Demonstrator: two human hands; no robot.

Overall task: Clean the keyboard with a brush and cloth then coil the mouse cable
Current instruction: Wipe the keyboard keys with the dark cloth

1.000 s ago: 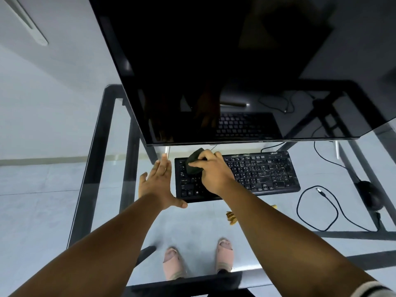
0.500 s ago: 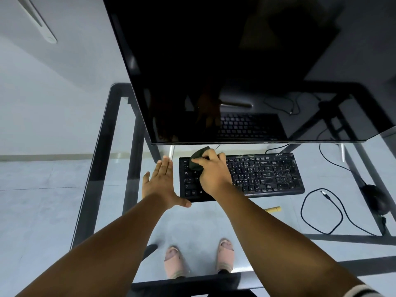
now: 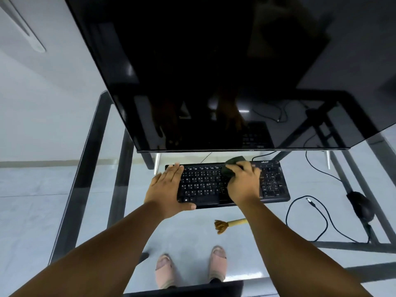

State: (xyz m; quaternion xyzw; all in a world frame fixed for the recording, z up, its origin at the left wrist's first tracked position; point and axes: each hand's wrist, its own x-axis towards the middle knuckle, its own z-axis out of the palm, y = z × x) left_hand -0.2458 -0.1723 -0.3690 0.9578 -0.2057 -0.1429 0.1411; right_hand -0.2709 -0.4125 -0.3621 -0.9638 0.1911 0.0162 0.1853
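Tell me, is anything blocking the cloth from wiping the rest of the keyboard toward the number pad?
Nothing visible does. The right hand presses the dark cloth on the keyboard, and the keys to its right lie bare. The left hand rests on the opposite end; the brush lies off it, nearer the person.

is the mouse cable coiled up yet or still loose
Still loose. The mouse cable sprawls in one wide open loop on the glass desk, plug end free, beside the mouse.

A clear glass table with a dark metal frame (image 3: pixel 90 159) carries a black keyboard (image 3: pixel 272 183) at the far middle, a wooden-handled brush (image 3: pixel 230 224) nearer, and a black mouse (image 3: pixel 362 205) with looped black cable (image 3: pixel 321 213) at right.
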